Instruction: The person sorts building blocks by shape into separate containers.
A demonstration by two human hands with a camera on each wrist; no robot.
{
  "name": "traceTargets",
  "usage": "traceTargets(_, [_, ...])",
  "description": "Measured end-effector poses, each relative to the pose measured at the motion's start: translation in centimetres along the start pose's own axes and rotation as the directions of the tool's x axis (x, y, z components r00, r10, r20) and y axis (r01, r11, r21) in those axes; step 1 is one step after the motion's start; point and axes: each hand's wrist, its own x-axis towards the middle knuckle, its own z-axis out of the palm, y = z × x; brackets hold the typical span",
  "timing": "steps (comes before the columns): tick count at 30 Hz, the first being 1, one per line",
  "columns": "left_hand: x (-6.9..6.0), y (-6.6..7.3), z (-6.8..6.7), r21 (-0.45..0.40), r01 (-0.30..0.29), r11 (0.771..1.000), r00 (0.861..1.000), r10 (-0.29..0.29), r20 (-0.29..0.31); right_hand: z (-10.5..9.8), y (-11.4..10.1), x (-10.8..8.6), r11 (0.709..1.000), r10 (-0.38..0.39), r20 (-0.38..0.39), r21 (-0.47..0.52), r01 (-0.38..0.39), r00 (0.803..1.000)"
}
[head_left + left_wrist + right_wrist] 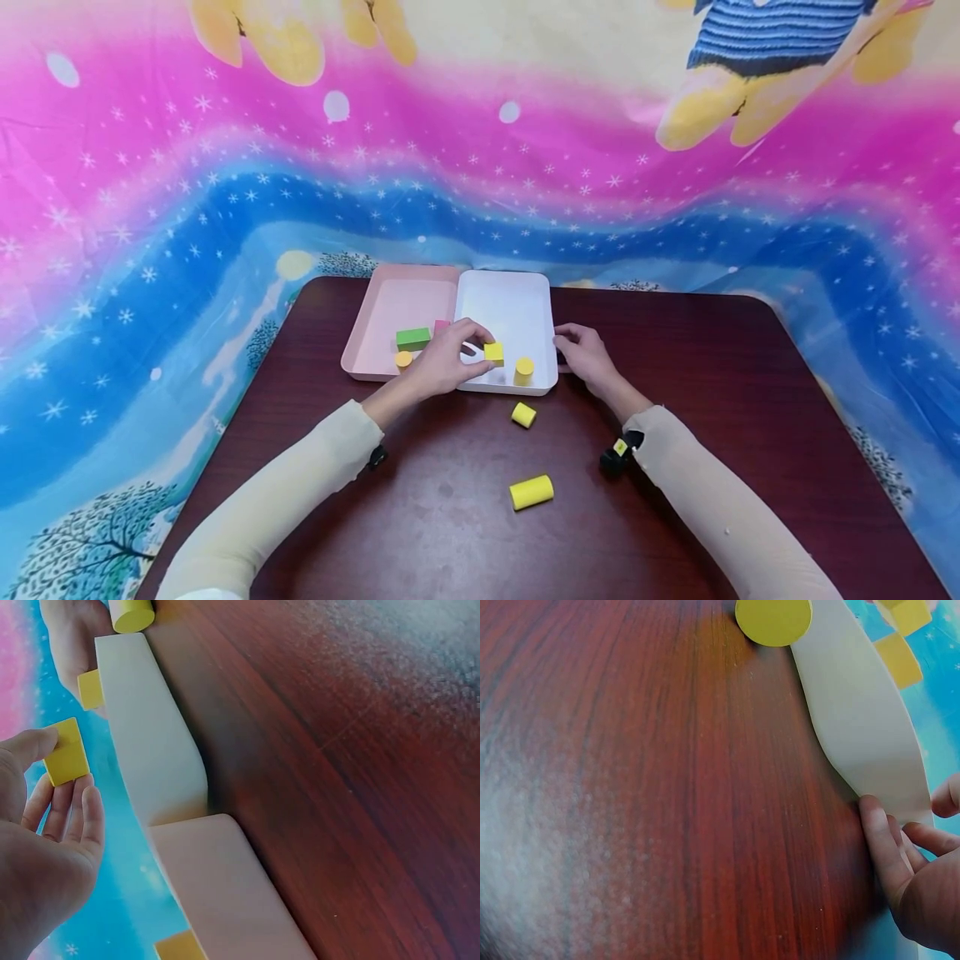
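Between thumb and fingertips my left hand [442, 358] pinches a yellow block [67, 752], held over the white tray [510, 304]. Near that tray's front right corner stands a yellow cylinder [523, 372]. My right hand [590, 358] holds the white tray's right edge, with fingers against the outer wall and the thumb at the rim in the right wrist view. Joined at its left side is a pink tray [363, 321], which holds a green block [413, 339], an orange cylinder [403, 360] and a pink block [442, 326], partly hidden by my left hand.
On the dark wooden table [450, 533], a short yellow cylinder [523, 415] lies just in front of the white tray. A longer yellow cylinder [531, 492] lies nearer to me. A patterned cloth [480, 192] hangs behind the table and along its sides.
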Motion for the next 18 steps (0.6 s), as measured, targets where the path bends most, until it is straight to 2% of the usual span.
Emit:
traceTargets(10, [0.1, -1.0, 0.3, 0.004, 0.042, 0.999, 0.999, -0.042, 0.004, 0.0, -0.1, -0.1, 1.000, 0.001, -0.002, -0.002, -0.001, 1.000])
traceTargets(18, [0.3, -1.3, 0.4, -0.025, 0.035, 0.999, 0.999, -0.035, 0.007, 0.0, -0.1, 0.0, 1.000, 0.003, -0.002, -0.006, -0.003, 1.000])
